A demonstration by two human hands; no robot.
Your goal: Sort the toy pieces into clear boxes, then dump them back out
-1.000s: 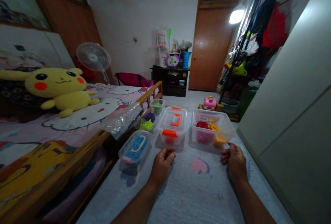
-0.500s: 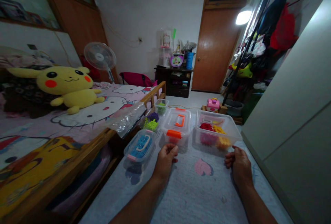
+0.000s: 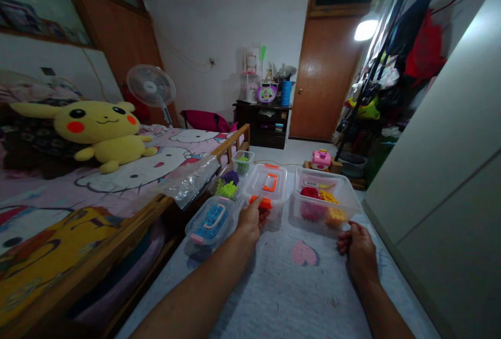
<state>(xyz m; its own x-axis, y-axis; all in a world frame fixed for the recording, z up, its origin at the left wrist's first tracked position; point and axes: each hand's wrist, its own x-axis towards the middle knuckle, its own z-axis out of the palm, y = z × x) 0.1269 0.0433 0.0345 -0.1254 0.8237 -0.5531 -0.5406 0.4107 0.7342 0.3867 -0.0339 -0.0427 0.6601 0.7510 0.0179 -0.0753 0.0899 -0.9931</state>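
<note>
My left hand (image 3: 251, 219) is at the front of a clear plastic box (image 3: 256, 179) with a lid and an orange handle. Its thumb lies on the orange latch (image 3: 261, 202) and its fingers curl in below it, closed around the box's front edge. My right hand (image 3: 360, 250) hovers low by the near right corner of an open clear plastic box (image 3: 348, 198), fingers loosely bent and nothing visible in them. Inside that box lie red pieces (image 3: 310, 195) and yellow-orange pieces (image 3: 332, 208). Left of my forearm sits a lidded box of blue pieces (image 3: 211, 221).
Beyond the blue box are a container with purple and green pieces (image 3: 227, 187) and a small clear tub (image 3: 243, 161). A wooden bed rail (image 3: 156, 206) borders the table (image 3: 285, 297) on the left, a white cabinet (image 3: 442, 172) on the right.
My left hand has moved forward from the table in front of the lidded box onto its orange latch. My right hand has stayed almost where it was.
</note>
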